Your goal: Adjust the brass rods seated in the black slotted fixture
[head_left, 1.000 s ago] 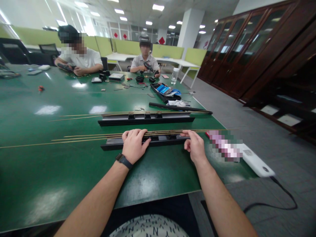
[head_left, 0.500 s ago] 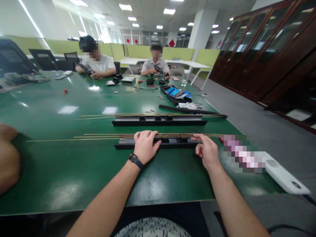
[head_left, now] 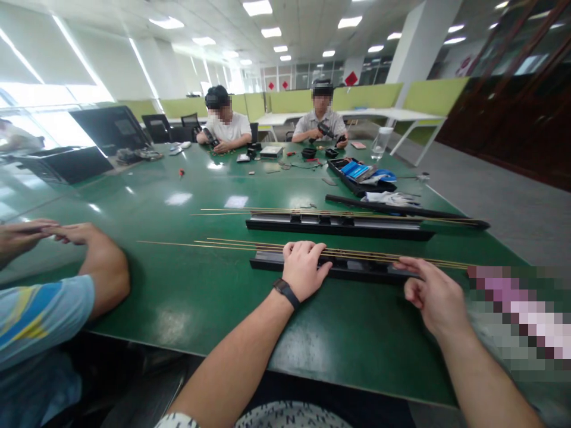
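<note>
My left hand (head_left: pixel 304 270) lies over a black rail (head_left: pixel 357 272), with fingers draped across the thin brass-coloured rods (head_left: pixel 232 245) on top and the thumb on the near side. A dark watch sits on that wrist. Near the rail's right part is my right hand (head_left: pixel 439 297), its forefinger stretched out to touch the rods and its thumb bent apart. The rods run lengthwise and stick out past both rail ends. Behind lies a second black rail (head_left: pixel 339 229) with similar rods (head_left: pixel 223 211) along it.
A long black bar (head_left: pixel 401 208) and white gloves (head_left: pixel 392 198) lie farther back, beside a black tray (head_left: pixel 357 185) holding blue packs. At left, a co-worker's arm (head_left: pixel 107 261) rests on the green table (head_left: pixel 178 285). Two people (head_left: pixel 227 128) sit across. A pixelated pink item (head_left: pixel 513 300) is at right.
The camera view has turned left, so everything sits farther right and more of the co-worker at left shows. Both hands keep about the same places on the rail and rods.
</note>
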Demonstrator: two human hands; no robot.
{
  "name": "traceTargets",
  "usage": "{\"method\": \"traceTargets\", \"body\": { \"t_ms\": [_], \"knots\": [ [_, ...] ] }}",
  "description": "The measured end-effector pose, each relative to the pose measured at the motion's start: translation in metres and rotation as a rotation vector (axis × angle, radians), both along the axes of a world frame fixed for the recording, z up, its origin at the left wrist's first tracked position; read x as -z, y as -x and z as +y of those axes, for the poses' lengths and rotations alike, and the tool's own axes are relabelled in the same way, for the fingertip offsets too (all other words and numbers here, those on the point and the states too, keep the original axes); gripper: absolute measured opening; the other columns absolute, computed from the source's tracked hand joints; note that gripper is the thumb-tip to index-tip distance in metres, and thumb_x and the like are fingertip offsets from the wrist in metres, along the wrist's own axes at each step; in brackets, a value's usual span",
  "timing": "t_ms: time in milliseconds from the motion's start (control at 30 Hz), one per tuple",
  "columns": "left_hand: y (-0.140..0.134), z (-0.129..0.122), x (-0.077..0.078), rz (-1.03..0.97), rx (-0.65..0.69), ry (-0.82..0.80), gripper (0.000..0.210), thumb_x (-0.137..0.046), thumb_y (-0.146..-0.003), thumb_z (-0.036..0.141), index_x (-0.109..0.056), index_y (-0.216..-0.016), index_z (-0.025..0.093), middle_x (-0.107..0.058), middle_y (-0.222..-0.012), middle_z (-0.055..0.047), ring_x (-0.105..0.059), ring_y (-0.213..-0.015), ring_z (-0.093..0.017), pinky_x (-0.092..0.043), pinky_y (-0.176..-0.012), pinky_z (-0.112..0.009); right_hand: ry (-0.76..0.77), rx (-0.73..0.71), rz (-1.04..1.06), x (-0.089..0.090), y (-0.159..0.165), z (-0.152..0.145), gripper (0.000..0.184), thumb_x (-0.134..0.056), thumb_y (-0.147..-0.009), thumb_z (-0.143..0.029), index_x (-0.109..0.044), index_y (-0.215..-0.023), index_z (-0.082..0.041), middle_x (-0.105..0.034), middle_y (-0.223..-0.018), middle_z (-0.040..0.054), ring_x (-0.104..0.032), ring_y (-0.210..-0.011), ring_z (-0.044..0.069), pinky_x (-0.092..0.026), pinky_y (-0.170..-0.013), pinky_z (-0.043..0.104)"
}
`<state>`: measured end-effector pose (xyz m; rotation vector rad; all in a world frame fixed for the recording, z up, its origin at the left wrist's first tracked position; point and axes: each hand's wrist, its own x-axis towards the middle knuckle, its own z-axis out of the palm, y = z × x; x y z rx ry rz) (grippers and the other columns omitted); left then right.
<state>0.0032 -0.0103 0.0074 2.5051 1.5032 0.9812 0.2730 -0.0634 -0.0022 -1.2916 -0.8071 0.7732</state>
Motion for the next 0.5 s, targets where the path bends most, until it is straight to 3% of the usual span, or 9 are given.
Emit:
{"method": "traceTargets", "body": {
  "t_ms": [500],
  "knots": [
    [0.0000, -0.0002, 0.0000, -0.002, 0.007, -0.001, 0.034, -0.068, -0.093, 0.043, -0.064, -0.123, 0.029, -0.070, -0.114, -0.006, -0.059, -0.114, -0.025, -0.033, -0.103, -0.047, -0.016, 0.018, 0.028, -0.0007, -0.0014, -0.0006, 0.039, -0.073, -0.083, -0.053, -0.077, -0.097, -0.017, -0.075, -0.097, 0.0126, -0.048, -0.036, 0.007, -0.022, -0.028, 0.019]
  ]
}}
